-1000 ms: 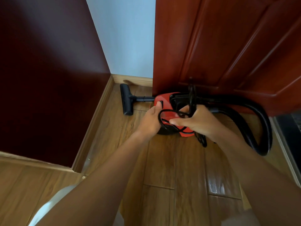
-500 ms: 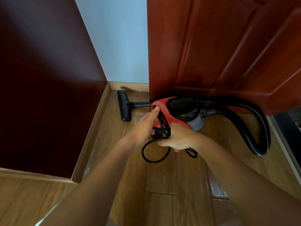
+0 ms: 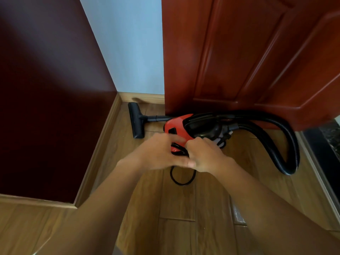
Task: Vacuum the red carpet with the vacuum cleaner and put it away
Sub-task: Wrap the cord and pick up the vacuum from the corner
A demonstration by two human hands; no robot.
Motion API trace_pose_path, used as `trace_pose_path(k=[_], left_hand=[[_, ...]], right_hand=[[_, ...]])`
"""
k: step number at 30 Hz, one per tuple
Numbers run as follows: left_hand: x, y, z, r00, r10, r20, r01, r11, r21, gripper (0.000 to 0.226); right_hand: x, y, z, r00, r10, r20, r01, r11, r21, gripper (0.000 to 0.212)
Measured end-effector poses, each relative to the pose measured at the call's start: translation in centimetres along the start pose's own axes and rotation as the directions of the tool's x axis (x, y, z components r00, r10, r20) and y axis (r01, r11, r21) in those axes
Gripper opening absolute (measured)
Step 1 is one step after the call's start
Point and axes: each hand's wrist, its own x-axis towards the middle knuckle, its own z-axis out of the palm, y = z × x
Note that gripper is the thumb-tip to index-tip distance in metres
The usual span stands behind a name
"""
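Head view: right hand grips cord (left hand blurred) beside vacuum cleaner.

Vacuum cleaner — small canister, red shell, black top and handle. It sits on the wood floor, tight against the foot of the red-brown door. Black ribbed hose leaves the right end, swings out in a U and comes back. A short black wand runs left to the black floor nozzle, flat near the corner. Black power cord is bunched at the near side, mostly hidden — one loop lies on the floor.
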Motion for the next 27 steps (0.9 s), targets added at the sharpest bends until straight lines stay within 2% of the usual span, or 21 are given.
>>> trace_pose_path(k=[1, 3, 5, 8, 11, 13, 16, 19, 22, 24, 27], left_hand=[[0.3, 0.0, 1.0, 0.992, -0.075, 0.104, 0.059, 0.988, 0.144, 0.086], [1.0, -0.2, 3.4, 0.973, -0.166, 0.161, 0.096, 0.923, 0.374, 0.109], [1.8, -0.8, 5.0, 0.982, -0.147, 0.120, 0.106, 0.948, 0.299, 0.102], [2.8, -1.8, 5.4, 0.975, -0.215, 0.063, 0.215, 0.977, 0.010, 0.086], [3.4, -2.2, 5.3, 0.969, -0.245, 0.041, 0.248, 0.966, -0.079, 0.058], [3.5, -2.1, 5.3, 0.968, -0.236, 0.082, 0.244, 0.963, -0.117, 0.049], [3.7, -2.4, 5.6, 0.974, -0.207, 0.093, 0.213, 0.975, -0.057, 0.041], [3.8, -3.2, 5.4, 0.970, -0.241, 0.024, 0.232, 0.952, 0.202, 0.034], [3.9, -3.6, 5.0, 0.974, -0.227, -0.010, 0.222, 0.936, 0.275, 0.026], [3.8, -3.1, 4.7, 0.978, -0.206, 0.002, 0.199, 0.944, 0.264, 0.023], [3.9, -2.4, 4.5, 0.955, -0.251, 0.156, 0.244, 0.968, 0.064, 0.030]], right_hand=[[0.0, 0.0, 0.0, 0.999, -0.029, -0.028, 0.028, 0.999, -0.026, 0.014], [0.0, -0.2, 0.1, 0.994, -0.084, -0.070, 0.078, 0.993, -0.088, 0.010], [-0.1, -0.7, 0.2, 0.991, -0.108, -0.084, 0.099, 0.989, -0.105, 0.012], [-0.3, -1.1, 0.3, 0.988, -0.107, -0.115, 0.103, 0.994, -0.044, 0.026], [-0.4, -0.9, 0.0, 0.991, -0.075, -0.113, 0.075, 0.997, -0.009, 0.028], [-0.4, -0.7, -0.2, 0.996, -0.053, -0.068, 0.057, 0.997, 0.054, 0.028], [-0.5, -0.1, -0.4, 0.998, -0.063, 0.028, 0.059, 0.992, 0.113, 0.027], [-0.7, 1.4, -0.1, 0.995, -0.024, 0.092, 0.014, 0.994, 0.109, 0.035], [-0.9, 1.9, 0.2, 0.997, -0.030, 0.066, 0.028, 0.999, 0.027, 0.029], [-0.7, 1.5, 0.1, 0.999, -0.035, 0.011, 0.035, 0.999, -0.011, 0.022], [-0.5, 0.5, -0.1, 1.000, -0.003, -0.019, 0.002, 0.998, -0.057, 0.023]])
